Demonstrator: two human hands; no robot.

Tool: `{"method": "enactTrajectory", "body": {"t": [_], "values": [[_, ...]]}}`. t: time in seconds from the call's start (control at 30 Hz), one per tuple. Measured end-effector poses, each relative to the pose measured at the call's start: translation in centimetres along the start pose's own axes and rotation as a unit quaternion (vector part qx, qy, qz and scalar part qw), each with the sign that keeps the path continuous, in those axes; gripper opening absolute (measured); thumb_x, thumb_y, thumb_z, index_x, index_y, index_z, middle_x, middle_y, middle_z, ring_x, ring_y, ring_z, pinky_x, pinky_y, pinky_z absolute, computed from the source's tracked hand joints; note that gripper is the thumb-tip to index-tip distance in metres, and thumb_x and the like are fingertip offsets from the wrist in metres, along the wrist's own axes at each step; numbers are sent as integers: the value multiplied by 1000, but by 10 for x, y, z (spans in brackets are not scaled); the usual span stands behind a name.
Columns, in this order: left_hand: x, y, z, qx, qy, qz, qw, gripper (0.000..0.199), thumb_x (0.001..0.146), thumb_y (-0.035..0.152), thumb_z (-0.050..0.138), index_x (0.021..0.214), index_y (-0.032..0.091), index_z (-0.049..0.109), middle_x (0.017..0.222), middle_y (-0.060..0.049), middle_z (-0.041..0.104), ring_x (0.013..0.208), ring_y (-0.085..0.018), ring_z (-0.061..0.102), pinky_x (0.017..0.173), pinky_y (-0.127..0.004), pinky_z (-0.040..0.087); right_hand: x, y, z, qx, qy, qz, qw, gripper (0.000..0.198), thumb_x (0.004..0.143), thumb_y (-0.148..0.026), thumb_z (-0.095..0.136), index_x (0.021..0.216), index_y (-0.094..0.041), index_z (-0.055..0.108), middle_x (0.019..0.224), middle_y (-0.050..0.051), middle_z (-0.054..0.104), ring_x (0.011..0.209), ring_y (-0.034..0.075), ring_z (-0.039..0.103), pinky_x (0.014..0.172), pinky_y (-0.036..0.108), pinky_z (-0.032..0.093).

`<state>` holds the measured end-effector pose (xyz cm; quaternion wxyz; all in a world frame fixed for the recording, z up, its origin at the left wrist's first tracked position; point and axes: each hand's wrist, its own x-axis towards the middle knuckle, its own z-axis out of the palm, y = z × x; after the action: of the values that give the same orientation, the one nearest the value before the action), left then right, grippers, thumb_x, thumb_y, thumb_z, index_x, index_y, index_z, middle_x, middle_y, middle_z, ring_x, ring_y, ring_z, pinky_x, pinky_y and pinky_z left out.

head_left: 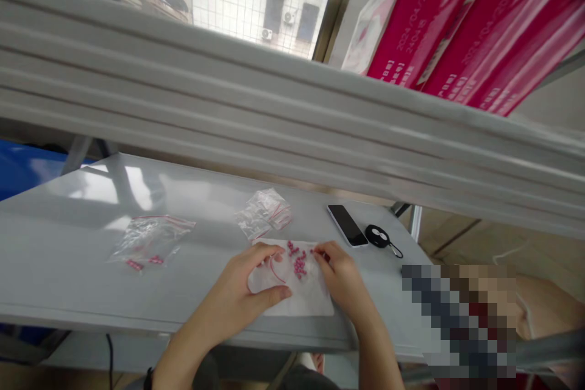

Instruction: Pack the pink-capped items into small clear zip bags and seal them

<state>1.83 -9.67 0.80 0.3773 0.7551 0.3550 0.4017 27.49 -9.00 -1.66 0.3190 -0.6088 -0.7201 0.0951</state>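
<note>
1. Closest to me, the person's left hand (249,283) curves over a white sheet (299,306), thumb and forefinger well apart. A thin red string (276,274) loops between them; I cannot tell whether any finger grips it.
2. The right hand (336,268) comes in from the other side, thumb and forefinger drawn together at a single bead (312,250). Whether they really pinch it, I cannot tell.
3. Between the two hands, a loose cluster of dark pink beads (299,266) sits on the sheet, toward its upper half.
4. The sheet lies on a pale grey table (196,295). Off its right edge another person (543,304) shows, partly blurred out.
5. Well to the left, a clear zip bag (158,234) lies flat with pink pieces (134,264) near its lower edge.
6. Just past the sheet is a small heap of clear bags (269,210), red lines along their edges. To the right lies a dark-screened phone (348,225), with a round black case (377,236) and its clip beside it.
7. Beyond, a ribbed grey shelf (256,91) crosses above the table, bearing tall crimson boxes (484,30).
8. Farthest off, a window (247,0) looks onto a tiled building.
</note>
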Motion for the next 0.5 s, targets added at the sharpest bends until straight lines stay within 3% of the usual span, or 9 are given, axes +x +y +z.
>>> {"method": "enactTrajectory", "body": {"t": [0.5], "values": [[1,4,0,-20,-8,12,1000,41,82,33,78,120,28,64,112,0,69,103,-19,62,94,-31,45,7,10,18,-26,22,-7,999,24,93,-19,47,91,-20,71,91,6,67,83,22,66,78,32,47]]}}
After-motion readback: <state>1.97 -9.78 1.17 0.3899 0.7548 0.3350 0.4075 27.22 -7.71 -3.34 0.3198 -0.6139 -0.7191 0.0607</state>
